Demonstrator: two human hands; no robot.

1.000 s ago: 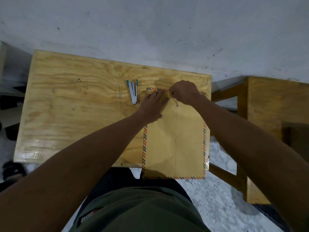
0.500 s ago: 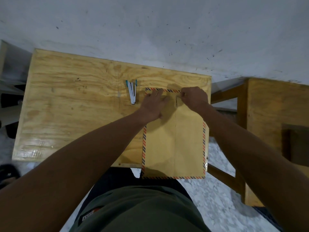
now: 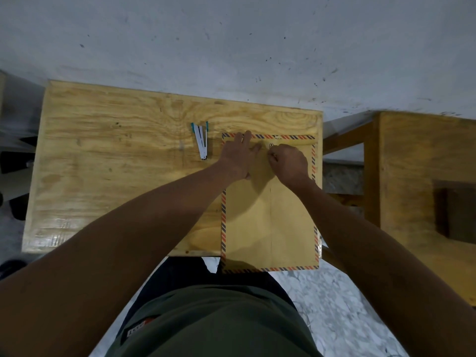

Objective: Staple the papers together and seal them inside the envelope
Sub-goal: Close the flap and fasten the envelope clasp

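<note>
A brown envelope (image 3: 269,215) with a red-and-blue striped border lies flap-down on the right part of the wooden table (image 3: 116,163), its near end hanging over the table's front edge. My left hand (image 3: 238,157) presses flat on the envelope's upper left, fingers straight. My right hand (image 3: 288,162) is curled, pinching the closure string just below the round metal fastener (image 3: 271,145) near the top edge. A white stapler (image 3: 201,140) with teal ends lies spread wide on the table left of the envelope. No papers are visible.
A second wooden table (image 3: 425,189) stands to the right across a narrow gap. A grey wall runs behind both tables. Marble floor shows below the table's front edge, beside my dark shorts.
My right hand moved down and right from the envelope's top edge to just below the fastener. My left hand spread flatter on the flap. The envelope stayed in place.
</note>
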